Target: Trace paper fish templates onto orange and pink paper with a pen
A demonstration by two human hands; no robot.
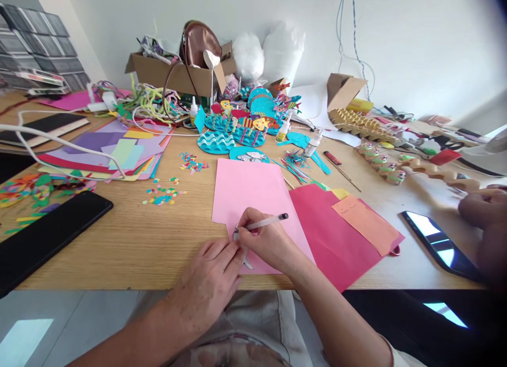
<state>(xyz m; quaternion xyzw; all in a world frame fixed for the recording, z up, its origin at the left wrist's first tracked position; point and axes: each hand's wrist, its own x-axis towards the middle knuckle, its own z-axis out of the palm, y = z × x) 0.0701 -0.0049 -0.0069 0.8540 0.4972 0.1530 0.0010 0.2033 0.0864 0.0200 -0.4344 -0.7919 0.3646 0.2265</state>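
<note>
My right hand [266, 242] is closed around a pen [269, 220] with a clear barrel and dark end, its tip low over pink paper [249, 190]. Beside it my left hand [209, 274] lies flat, fingers stretched out and close together, pressing at the paper's lower left edge. Under and between the hands is a small white paper cut-out [247, 263], mostly covered; its shape cannot be made out. Red paper [328, 235] lies to the right of the pink sheet, with an orange piece [366, 224] on top.
Blue paper crafts with fish [247, 132] and glue bottles [312, 144] stand behind the pink paper. Confetti [164, 193], stacked coloured paper [87, 148] and a black phone [55, 235] lie left. Another phone [439, 245] and another person's hand [485, 208] are at right.
</note>
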